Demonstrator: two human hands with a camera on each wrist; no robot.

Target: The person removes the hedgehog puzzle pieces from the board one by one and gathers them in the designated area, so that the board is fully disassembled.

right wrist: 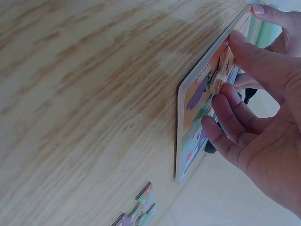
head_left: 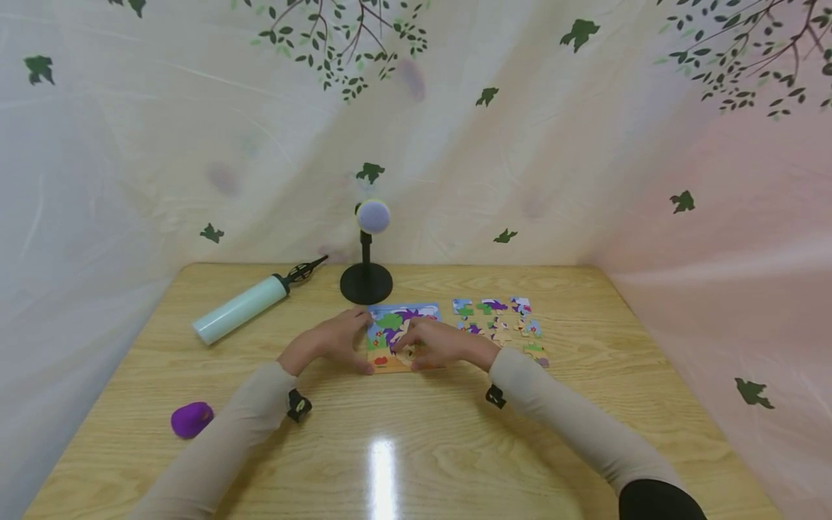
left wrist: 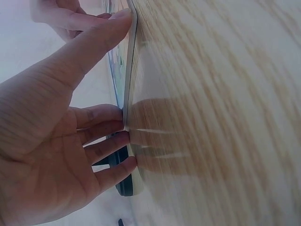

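A jigsaw board (head_left: 388, 321) with a colorful cartoon picture lies flat on the wooden table. My left hand (head_left: 334, 339) spans its left side, thumb on the near edge and fairly straight fingers (left wrist: 106, 114) touching the far part of the edge. Over the board's middle, my right hand (head_left: 437, 341) has curled fingers and pinches a beige puzzle piece (right wrist: 217, 82), which sits tilted against the picture. My right thumb lies by the board's near edge. In the head view the right hand hides that piece. Loose puzzle pieces (head_left: 499, 331) are spread right of the board.
Behind the board stands a round lamp-like object (head_left: 373, 217) on a black base (head_left: 366, 284). A pale green hand pump (head_left: 242, 309) lies at the back left. Nearer, a purple object (head_left: 191, 419) rests beside the left forearm. A printed curtain (head_left: 442, 159) surrounds the table.
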